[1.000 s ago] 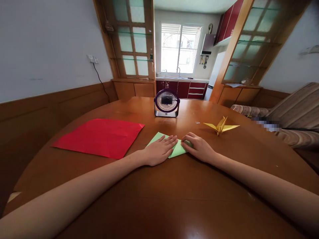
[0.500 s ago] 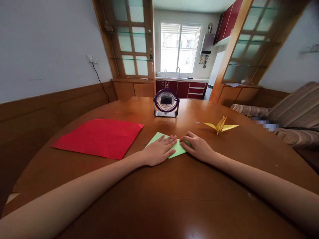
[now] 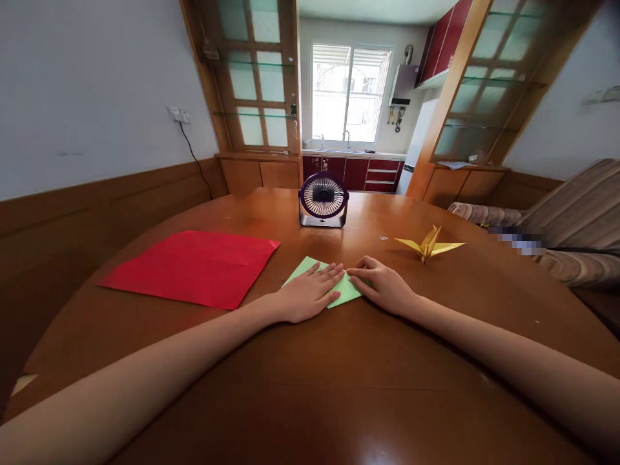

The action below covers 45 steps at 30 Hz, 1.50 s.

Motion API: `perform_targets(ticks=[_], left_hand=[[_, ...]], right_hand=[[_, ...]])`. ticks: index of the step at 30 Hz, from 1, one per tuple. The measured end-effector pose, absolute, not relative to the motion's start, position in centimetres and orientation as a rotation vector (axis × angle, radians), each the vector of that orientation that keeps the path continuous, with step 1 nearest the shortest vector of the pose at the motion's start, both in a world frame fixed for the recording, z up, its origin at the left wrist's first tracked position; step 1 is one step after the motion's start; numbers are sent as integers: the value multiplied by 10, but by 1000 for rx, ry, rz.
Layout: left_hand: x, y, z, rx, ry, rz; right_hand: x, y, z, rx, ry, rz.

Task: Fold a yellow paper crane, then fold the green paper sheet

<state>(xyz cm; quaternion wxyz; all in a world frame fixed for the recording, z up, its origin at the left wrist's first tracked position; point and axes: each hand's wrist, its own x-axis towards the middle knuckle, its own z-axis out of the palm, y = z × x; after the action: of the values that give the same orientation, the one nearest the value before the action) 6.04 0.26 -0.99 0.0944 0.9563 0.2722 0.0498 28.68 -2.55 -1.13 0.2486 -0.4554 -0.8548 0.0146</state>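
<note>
While the left hand (image 3: pixel 306 296) lies flat, fingers together, on the green paper (image 3: pixel 346 290), the right hand (image 3: pixel 386 285) presses its curled fingers on the paper's right corner; the folded sheet runs leftward and away across the surface (image 3: pixel 339 381), directly under both hands.

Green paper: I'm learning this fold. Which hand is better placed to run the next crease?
Probably the right hand: its fingertips pinch the green paper, while the left hand lies flat, pinning it.
</note>
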Motion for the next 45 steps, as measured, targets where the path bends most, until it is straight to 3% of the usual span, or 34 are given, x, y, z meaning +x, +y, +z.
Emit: perform_targets(ticks=[19, 30, 45], left_hand=[[58, 5, -9, 2779, 765, 213], [51, -1, -1, 2611, 580, 685], [48, -5, -2, 2713, 541, 661]], right_hand=[[286, -26, -11, -1239, -2386, -78], [286, -26, -11, -1264, -2431, -127], [286, -26, -11, -1256, -2430, -159]])
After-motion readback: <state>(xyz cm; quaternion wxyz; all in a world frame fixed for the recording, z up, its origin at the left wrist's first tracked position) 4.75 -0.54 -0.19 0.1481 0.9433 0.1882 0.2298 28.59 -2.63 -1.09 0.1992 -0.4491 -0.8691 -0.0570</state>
